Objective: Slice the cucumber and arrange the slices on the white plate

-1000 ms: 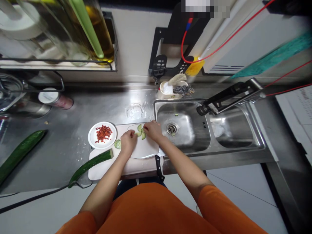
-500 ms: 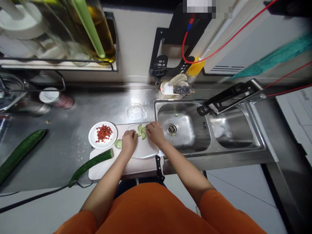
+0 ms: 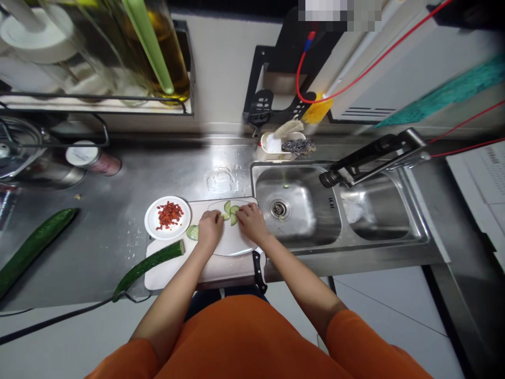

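Note:
Cucumber slices (image 3: 230, 213) lie in a fan on a white plate (image 3: 232, 242), which rests on a pale cutting board (image 3: 169, 273). At the fan's left side my left hand (image 3: 210, 230) pinches a slice between thumb and fingers. My right hand (image 3: 252, 223) is over the plate's right part, its bent fingertips pressed at the right-hand slices; what lies under them is partly hidden. Beside my left hand sits a small stack of slices (image 3: 192, 232). A cut cucumber (image 3: 152, 265) lies across the board's left end. The knife handle (image 3: 259, 271) sticks out by the plate's near right edge.
A white dish (image 3: 149, 223) of chopped red pieces (image 3: 169, 215) stands left of the plate. Further left lies a whole cucumber (image 3: 37, 245). The steel sink (image 3: 307, 210) with its tap (image 3: 355, 163) is on the right. An overhead rack (image 3: 118, 109) holds bottles.
My right hand has shifted very slightly toward me, still at the slices. My left hand keeps its pinch, and the whole view has moved a little.

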`<state>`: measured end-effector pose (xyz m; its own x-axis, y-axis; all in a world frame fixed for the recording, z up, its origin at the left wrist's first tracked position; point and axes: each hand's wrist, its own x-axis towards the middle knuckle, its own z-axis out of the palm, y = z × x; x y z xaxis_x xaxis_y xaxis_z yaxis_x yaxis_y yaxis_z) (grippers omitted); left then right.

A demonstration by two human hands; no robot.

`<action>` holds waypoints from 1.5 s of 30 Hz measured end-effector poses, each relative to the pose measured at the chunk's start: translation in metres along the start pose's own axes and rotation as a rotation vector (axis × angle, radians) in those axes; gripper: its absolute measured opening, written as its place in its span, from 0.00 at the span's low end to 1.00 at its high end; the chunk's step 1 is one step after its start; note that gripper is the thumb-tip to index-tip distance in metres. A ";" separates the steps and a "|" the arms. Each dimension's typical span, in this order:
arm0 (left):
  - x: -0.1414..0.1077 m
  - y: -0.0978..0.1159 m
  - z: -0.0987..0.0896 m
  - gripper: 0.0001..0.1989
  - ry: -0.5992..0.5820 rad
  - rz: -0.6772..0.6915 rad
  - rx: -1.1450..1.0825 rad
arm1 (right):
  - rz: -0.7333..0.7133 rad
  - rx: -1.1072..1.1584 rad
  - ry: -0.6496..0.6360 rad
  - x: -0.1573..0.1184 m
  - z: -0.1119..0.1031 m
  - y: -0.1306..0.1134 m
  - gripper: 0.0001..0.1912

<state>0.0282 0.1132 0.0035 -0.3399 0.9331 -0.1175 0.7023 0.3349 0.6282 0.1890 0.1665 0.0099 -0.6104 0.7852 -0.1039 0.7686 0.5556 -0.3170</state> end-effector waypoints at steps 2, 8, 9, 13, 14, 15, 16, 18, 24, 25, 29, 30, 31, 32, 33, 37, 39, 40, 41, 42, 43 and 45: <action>-0.002 0.001 -0.007 0.11 0.007 0.001 -0.001 | 0.017 0.016 0.010 -0.002 -0.003 -0.001 0.11; -0.020 -0.024 -0.060 0.14 0.040 -0.002 0.161 | 0.093 0.112 0.133 -0.022 -0.010 -0.007 0.13; -0.024 -0.031 -0.068 0.15 0.028 -0.005 0.229 | 0.100 0.129 0.150 -0.027 -0.009 -0.009 0.13; -0.039 -0.051 -0.082 0.15 -0.067 0.015 0.462 | 0.088 0.188 0.171 -0.049 -0.003 -0.022 0.13; -0.042 -0.053 -0.081 0.15 -0.075 -0.005 0.486 | 0.081 0.197 0.165 -0.053 -0.001 -0.027 0.13; -0.044 -0.053 -0.078 0.15 -0.076 -0.035 0.498 | 0.076 0.204 0.157 -0.057 0.000 -0.031 0.12; -0.046 -0.052 -0.075 0.15 -0.076 -0.068 0.500 | 0.074 0.208 0.149 -0.060 0.002 -0.035 0.12; -0.049 -0.048 -0.069 0.16 -0.081 -0.124 0.499 | 0.077 0.211 0.133 -0.065 0.003 -0.042 0.11; -0.049 -0.041 -0.066 0.15 -0.078 -0.208 0.468 | 0.088 0.196 0.086 -0.071 0.004 -0.050 0.11; -0.048 -0.041 -0.066 0.15 -0.064 -0.212 0.459 | 0.089 0.196 0.077 -0.071 0.003 -0.050 0.11; -0.046 -0.048 -0.067 0.09 -0.014 -0.156 0.377 | 0.089 0.244 0.061 -0.068 0.003 -0.053 0.11; -0.046 -0.050 -0.068 0.08 -0.012 -0.138 0.341 | 0.086 0.271 0.061 -0.065 0.004 -0.054 0.11; -0.046 -0.051 -0.069 0.07 -0.016 -0.123 0.299 | 0.080 0.304 0.062 -0.062 0.005 -0.055 0.10; -0.046 -0.052 -0.071 0.06 -0.023 -0.112 0.252 | 0.070 0.341 0.069 -0.059 0.007 -0.056 0.10; -0.046 -0.051 -0.073 0.05 -0.034 -0.101 0.201 | 0.052 0.383 0.079 -0.055 0.008 -0.058 0.10; -0.046 -0.042 -0.084 0.06 -0.080 -0.059 0.020 | -0.054 0.547 0.123 -0.034 0.013 -0.065 0.12; -0.046 -0.033 -0.087 0.07 -0.107 -0.047 -0.056 | -0.088 0.594 0.117 -0.025 0.011 -0.068 0.14; -0.046 -0.029 -0.088 0.08 -0.123 -0.049 -0.099 | -0.092 0.610 0.109 -0.021 0.009 -0.069 0.15; -0.046 -0.024 -0.088 0.09 -0.142 -0.059 -0.148 | -0.084 0.624 0.098 -0.019 0.006 -0.070 0.14; -0.046 -0.020 -0.087 0.11 -0.160 -0.079 -0.200 | -0.062 0.638 0.086 -0.017 0.004 -0.070 0.12; -0.045 -0.016 -0.085 0.12 -0.175 -0.107 -0.254 | -0.028 0.652 0.074 -0.016 0.000 -0.069 0.10; -0.043 -0.011 -0.079 0.15 -0.213 -0.170 -0.372 | 0.060 0.680 0.051 -0.016 -0.007 -0.065 0.07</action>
<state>-0.0144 0.0586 0.0626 -0.2672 0.8883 -0.3735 0.3623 0.4517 0.8153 0.1499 0.1192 0.0388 -0.5479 0.8305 -0.1003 0.4993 0.2285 -0.8357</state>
